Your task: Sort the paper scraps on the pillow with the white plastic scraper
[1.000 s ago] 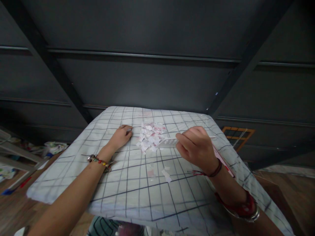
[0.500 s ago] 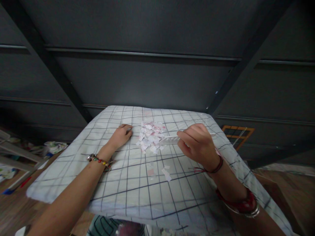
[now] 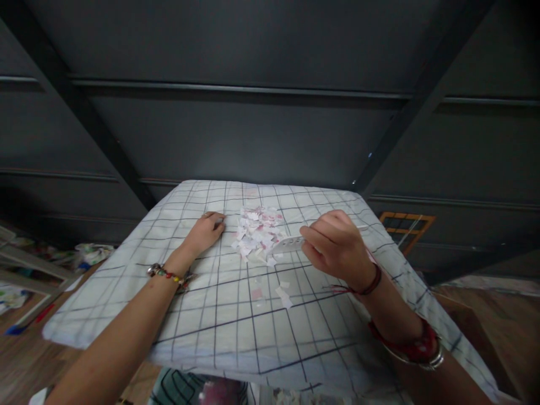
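Observation:
A heap of torn paper scraps (image 3: 258, 233), white with some pink, lies on the checked cloth in the middle of the table. My right hand (image 3: 333, 247) is closed round a white plastic strip with holes (image 3: 288, 243). The strip's left end meets the right edge of the heap, and its other end shows past my knuckles. To the left of the heap, apart from it, my left hand (image 3: 205, 230) rests on the cloth with fingers loosely bent and thumb apart, holding nothing. A few loose scraps (image 3: 284, 295) lie nearer me, beside a small clear piece (image 3: 257, 293) with a pinkish patch.
A white cloth with dark grid lines (image 3: 211, 315) covers the table. Dark panels (image 3: 236, 140) rise behind its far edge. A wooden frame (image 3: 407, 228) stands at the right. On the left are a pale rack (image 3: 31, 261) and plastic bags (image 3: 95, 252).
The strip in my right hand has tilted, so its holed face shows more. Scraps at the heap's near right edge have shifted slightly. My left hand stays in place.

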The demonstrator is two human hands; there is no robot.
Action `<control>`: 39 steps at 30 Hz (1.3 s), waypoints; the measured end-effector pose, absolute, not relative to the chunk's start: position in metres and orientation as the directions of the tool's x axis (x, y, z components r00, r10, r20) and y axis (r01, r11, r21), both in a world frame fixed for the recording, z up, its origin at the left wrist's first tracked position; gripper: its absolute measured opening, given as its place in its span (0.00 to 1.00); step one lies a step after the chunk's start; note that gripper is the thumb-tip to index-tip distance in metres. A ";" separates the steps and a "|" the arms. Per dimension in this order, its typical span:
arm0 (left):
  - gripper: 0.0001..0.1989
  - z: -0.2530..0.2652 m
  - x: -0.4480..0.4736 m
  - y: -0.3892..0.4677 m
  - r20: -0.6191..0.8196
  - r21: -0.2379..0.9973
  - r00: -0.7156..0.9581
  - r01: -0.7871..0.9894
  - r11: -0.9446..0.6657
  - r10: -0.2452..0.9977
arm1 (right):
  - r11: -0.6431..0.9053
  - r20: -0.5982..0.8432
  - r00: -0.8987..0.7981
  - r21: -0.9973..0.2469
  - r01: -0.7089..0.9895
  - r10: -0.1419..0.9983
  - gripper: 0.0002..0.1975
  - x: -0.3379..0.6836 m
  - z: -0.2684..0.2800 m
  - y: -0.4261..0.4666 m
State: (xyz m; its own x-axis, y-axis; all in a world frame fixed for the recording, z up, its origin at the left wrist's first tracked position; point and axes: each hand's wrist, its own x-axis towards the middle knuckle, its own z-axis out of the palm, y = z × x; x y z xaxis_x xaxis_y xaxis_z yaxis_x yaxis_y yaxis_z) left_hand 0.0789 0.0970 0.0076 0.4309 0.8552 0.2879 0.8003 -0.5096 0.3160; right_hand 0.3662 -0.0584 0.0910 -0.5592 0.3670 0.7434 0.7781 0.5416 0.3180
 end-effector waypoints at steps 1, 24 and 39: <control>0.20 0.008 0.079 0.097 0.284 0.314 0.430 0.803 -0.506 0.857 | 0.545 0.732 -0.569 0.322 0.774 0.374 0.10 0.365 0.091 -0.058; 0.19 0.013 0.081 0.093 0.254 0.326 0.422 0.810 -0.488 0.870 | 0.497 0.724 -0.564 0.346 0.796 0.398 0.10 0.381 0.100 -0.060; 0.19 0.014 0.082 0.092 0.270 0.318 0.429 0.805 -0.501 0.862 | 0.560 0.683 -0.595 0.318 0.765 0.424 0.10 0.380 0.098 -0.060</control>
